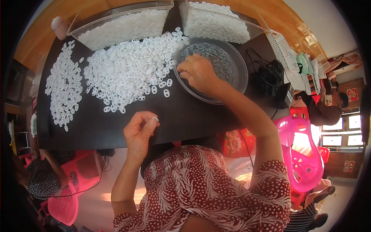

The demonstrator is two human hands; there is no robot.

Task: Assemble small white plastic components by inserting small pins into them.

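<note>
Near the front edge of the dark table, my left hand (pixel 140 129) is closed, pinching a small white oval plastic piece (pixel 154 119) between thumb and forefinger. My right hand (pixel 196 73) is over the left side of a round clear plastic basin (pixel 242 77), its fingers curled together. Whatever they may hold is hidden. Many small grey metal screws (pixel 222 62) lie spread in the basin. To its left spreads a big heap of white oval pieces with two holes (pixel 127 69). A smaller group of similar white pieces (pixel 63 87) lies farther left.
Two clear bins (pixel 127 29) (pixel 216 23) full of white pieces stand at the back. Black cables and an adapter (pixel 270 75) lie right of the basin, near a white perforated basket (pixel 284 50). A pink chair (pixel 299 150) stands at the right; other people sit nearby.
</note>
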